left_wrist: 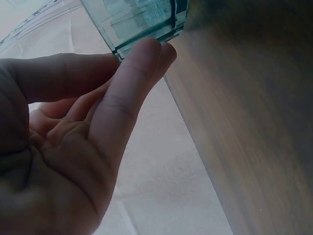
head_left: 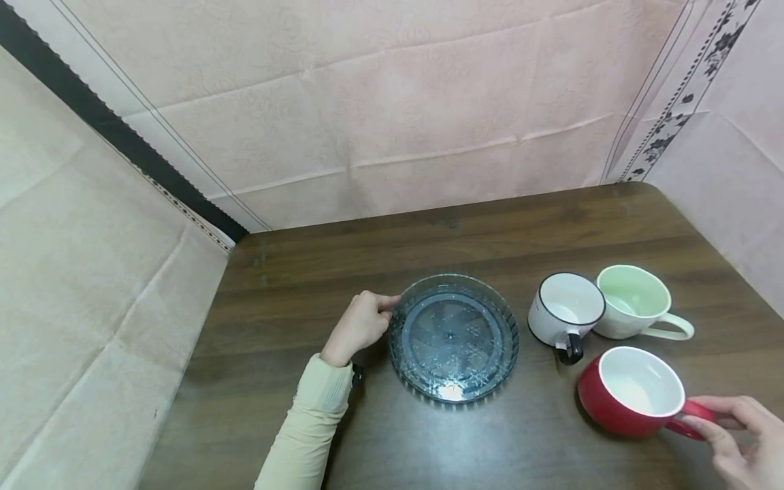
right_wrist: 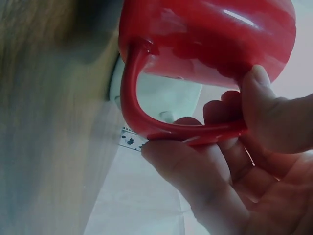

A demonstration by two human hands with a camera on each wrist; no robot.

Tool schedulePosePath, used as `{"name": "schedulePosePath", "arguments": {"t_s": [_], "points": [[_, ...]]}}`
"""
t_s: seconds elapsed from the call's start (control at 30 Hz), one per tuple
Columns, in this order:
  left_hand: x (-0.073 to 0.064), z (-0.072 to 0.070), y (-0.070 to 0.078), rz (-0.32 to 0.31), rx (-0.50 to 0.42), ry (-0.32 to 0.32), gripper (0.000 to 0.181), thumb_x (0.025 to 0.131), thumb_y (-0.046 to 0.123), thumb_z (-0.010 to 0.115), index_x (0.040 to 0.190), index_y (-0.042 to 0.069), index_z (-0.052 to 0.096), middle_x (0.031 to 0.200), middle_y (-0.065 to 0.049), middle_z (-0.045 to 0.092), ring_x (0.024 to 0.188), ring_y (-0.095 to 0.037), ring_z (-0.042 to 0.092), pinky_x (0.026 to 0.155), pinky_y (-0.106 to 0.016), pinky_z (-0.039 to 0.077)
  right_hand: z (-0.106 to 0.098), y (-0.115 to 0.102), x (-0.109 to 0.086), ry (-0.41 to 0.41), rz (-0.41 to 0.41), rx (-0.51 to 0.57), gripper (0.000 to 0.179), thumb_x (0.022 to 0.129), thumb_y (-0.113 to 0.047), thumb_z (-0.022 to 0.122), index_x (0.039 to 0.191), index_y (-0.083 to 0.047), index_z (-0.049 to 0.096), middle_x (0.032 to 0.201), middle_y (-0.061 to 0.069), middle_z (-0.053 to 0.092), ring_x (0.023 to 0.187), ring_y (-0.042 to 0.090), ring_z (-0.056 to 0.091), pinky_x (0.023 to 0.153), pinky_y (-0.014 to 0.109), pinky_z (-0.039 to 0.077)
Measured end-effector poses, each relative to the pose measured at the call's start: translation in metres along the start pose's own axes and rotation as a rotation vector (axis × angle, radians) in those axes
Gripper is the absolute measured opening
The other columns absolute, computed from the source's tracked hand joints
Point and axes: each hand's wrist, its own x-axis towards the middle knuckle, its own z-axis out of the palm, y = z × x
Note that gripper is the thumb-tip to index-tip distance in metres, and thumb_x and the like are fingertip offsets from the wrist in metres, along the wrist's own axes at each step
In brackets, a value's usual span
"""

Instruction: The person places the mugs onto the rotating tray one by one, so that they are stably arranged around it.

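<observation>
A round clear glass dish (head_left: 453, 347) with a fluted side sits near the middle of the table. My left hand (head_left: 360, 325) pinches its left edge between thumb and fingers; the left wrist view shows the fingertips at a corner of the glass (left_wrist: 142, 22). Over on the right, my right hand (head_left: 750, 435) grips the handle of a red mug (head_left: 618, 415) with a white inside. In the right wrist view the thumb lies against the mug's side while fingers curl round the handle (right_wrist: 129, 93).
Behind the red mug stand a white mug (head_left: 566, 303) with a black rim and handle, and a pale green cup (head_left: 633, 299) close beside it. Both are on the brown wooden table (head_left: 294, 272). Pale cloth (head_left: 392, 102) hangs along the table's back and sides.
</observation>
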Motion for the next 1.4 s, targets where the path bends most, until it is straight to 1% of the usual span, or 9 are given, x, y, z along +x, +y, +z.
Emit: {"name": "schedulePosePath", "arguments": {"t_s": [0.13, 0.37, 0.53, 0.6, 0.67, 0.83, 1.03, 1.27, 1.4], "points": [[0.000, 0.000, 0.001, -0.009, 0.001, 0.000, 0.038, 0.090, -0.005, 0.050, 0.123, 0.004, 0.066, 0.120, -0.008, 0.066, 0.043, -0.010, 0.036, 0.043, -0.024, 0.034, 0.001, 0.001, 0.000, -0.021, -0.064, 0.099, 0.016, 0.086, -0.008, 0.071, 0.090, -0.024, 0.068, 0.086, -0.022, 0.060, 0.071, -0.016, 0.057, 0.047, 0.007, 0.043], [0.001, 0.000, 0.000, -0.012, 0.007, 0.000, 0.038, 0.090, -0.005, 0.050, 0.123, 0.004, 0.066, 0.120, -0.008, 0.066, 0.042, -0.011, 0.036, 0.043, -0.024, 0.034, 0.000, -0.004, 0.002, -0.089, -0.137, 0.091, 0.007, 0.085, -0.024, 0.069, 0.091, -0.021, 0.068, 0.089, -0.021, 0.060, 0.077, -0.016, 0.057, 0.049, 0.007, 0.044], [0.001, 0.000, 0.000, -0.015, 0.010, 0.001, 0.038, 0.090, -0.005, 0.050, 0.124, 0.004, 0.066, 0.119, -0.008, 0.066, 0.043, -0.011, 0.036, 0.043, -0.024, 0.035, 0.001, -0.006, 0.007, -0.140, -0.256, 0.079, 0.037, 0.081, -0.044, 0.063, 0.086, -0.008, 0.068, 0.091, -0.021, 0.061, 0.079, -0.016, 0.057, 0.056, 0.005, 0.045], [0.000, 0.000, 0.000, -0.019, 0.006, 0.001, 0.038, 0.090, -0.005, 0.050, 0.124, 0.004, 0.066, 0.119, -0.008, 0.066, 0.043, -0.011, 0.036, 0.043, -0.024, 0.035, 0.001, -0.007, 0.009, -0.161, -0.277, 0.056, 0.044, 0.081, -0.046, 0.062, 0.085, -0.002, 0.067, 0.092, -0.021, 0.061, 0.080, -0.016, 0.057, 0.059, 0.005, 0.046], [0.000, 0.000, 0.000, -0.024, 0.002, -0.002, 0.038, 0.090, -0.005, 0.050, 0.124, 0.004, 0.066, 0.118, -0.009, 0.066, 0.043, -0.011, 0.036, 0.043, -0.024, 0.034, 0.001, -0.009, 0.009, -0.180, -0.267, 0.017, 0.044, 0.080, -0.044, 0.063, 0.085, 0.000, 0.066, 0.092, -0.022, 0.059, 0.079, -0.017, 0.056, 0.060, 0.004, 0.045], [-0.001, 0.000, 0.000, -0.028, -0.001, -0.002, 0.038, 0.090, -0.004, 0.050, 0.124, 0.005, 0.066, 0.116, -0.009, 0.066, 0.042, -0.012, 0.037, 0.043, -0.024, 0.035, 0.002, -0.014, 0.009, -0.214, -0.231, 0.001, 0.038, 0.075, -0.037, 0.068, 0.088, -0.001, 0.068, 0.093, -0.019, 0.060, 0.078, -0.014, 0.056, 0.062, 0.004, 0.045], [-0.001, 0.001, 0.000, -0.035, -0.012, -0.006, 0.038, 0.091, -0.004, 0.050, 0.124, 0.005, 0.066, 0.117, -0.009, 0.066, 0.042, -0.011, 0.038, 0.042, -0.024, 0.035, 0.006, -0.022, 0.015, -0.242, -0.324, 0.012, 0.051, 0.083, -0.048, 0.061, 0.088, 0.003, 0.066, 0.092, -0.016, 0.062, 0.078, -0.013, 0.058, 0.064, 0.006, 0.047], [-0.001, 0.000, 0.001, -0.012, -0.003, -0.004, 0.039, 0.090, -0.005, 0.049, 0.124, 0.004, 0.066, 0.114, -0.011, 0.066, 0.041, -0.012, 0.038, 0.042, -0.025, 0.036, 0.010, -0.033, 0.020, -0.242, -0.294, -0.025, 0.047, 0.077, -0.049, 0.063, 0.088, -0.003, 0.069, 0.091, -0.017, 0.063, 0.078, -0.014, 0.058, 0.065, 0.004, 0.045], [-0.002, -0.001, 0.002, -0.012, -0.002, -0.005, 0.039, 0.090, -0.005, 0.050, 0.123, 0.003, 0.066, 0.116, -0.011, 0.066, 0.042, -0.012, 0.038, 0.043, -0.025, 0.036, 0.013, -0.038, 0.024, -0.235, -0.326, -0.033, 0.052, 0.081, -0.053, 0.061, 0.088, -0.003, 0.070, 0.091, -0.017, 0.064, 0.080, -0.014, 0.059, 0.069, 0.004, 0.045]]}}
